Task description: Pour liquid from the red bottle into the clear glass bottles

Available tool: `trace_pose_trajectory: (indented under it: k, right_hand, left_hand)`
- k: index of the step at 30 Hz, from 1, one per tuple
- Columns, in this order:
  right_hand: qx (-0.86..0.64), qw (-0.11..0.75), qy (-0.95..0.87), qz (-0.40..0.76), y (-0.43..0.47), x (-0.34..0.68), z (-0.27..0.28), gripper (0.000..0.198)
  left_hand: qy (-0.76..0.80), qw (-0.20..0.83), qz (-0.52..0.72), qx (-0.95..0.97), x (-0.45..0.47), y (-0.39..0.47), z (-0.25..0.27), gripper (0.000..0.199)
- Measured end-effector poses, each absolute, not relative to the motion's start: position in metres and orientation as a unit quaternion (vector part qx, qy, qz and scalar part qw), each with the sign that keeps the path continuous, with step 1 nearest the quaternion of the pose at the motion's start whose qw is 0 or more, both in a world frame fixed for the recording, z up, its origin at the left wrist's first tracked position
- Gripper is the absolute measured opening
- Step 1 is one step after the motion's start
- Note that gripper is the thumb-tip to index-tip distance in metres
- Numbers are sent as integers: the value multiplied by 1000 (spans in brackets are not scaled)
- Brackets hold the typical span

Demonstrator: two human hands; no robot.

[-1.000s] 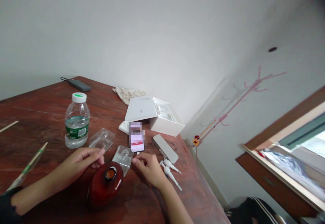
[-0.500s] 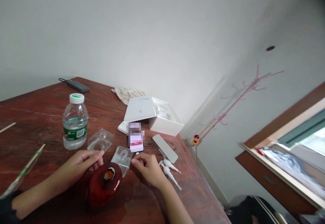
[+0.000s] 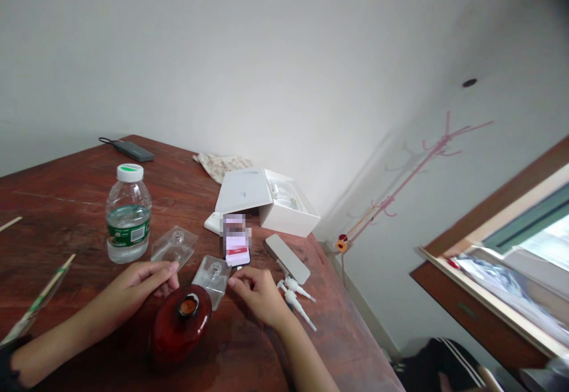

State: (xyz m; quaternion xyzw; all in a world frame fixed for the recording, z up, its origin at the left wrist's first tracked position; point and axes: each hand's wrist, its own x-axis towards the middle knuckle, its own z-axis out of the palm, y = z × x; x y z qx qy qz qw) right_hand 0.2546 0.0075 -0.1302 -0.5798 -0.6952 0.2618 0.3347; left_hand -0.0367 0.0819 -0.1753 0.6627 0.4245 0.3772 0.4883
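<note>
A dark red, glossy bottle (image 3: 178,335) with a flat oval body and an uncapped neck stands at the front of the table between my hands. My left hand (image 3: 153,279) rests just behind and left of it, fingers curled and thumb along the index finger, by the near edge of a clear plastic hook plate (image 3: 171,247). A second clear hook plate (image 3: 211,279) lies behind the bottle. Its right edge is close to the thumb of my right hand (image 3: 258,294), whose fingers are loosely curled on the wood. Nothing shows in either hand.
A water bottle (image 3: 128,217) stands at left, near wrapped chopsticks (image 3: 48,288). Beyond the hands are a lit phone (image 3: 237,251), a white box (image 3: 288,217), a grey-white slim case (image 3: 288,258), white pump heads (image 3: 300,303), a cloth (image 3: 220,166) and a dark power bank (image 3: 133,150).
The view shifts slightly, so everything sits a little further left. Both hands and the objects on the table keep their places.
</note>
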Motion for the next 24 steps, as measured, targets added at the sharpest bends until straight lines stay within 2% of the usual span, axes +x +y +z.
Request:
trace_pose_trajectory:
  k: [4, 17, 24]
  right_hand:
    - [-582, 337, -692, 263, 8, 254, -130, 31]
    - [-579, 330, -694, 271, 10, 256, -131, 38]
    - [-581, 326, -695, 270, 12, 258, -136, 42]
  left_hand:
    - [426, 488, 388, 656, -36, 85, -176, 72]
    - [422, 349, 409, 730, -37, 55, -139, 32]
    - [448, 286, 283, 798, -44, 63, -140, 24]
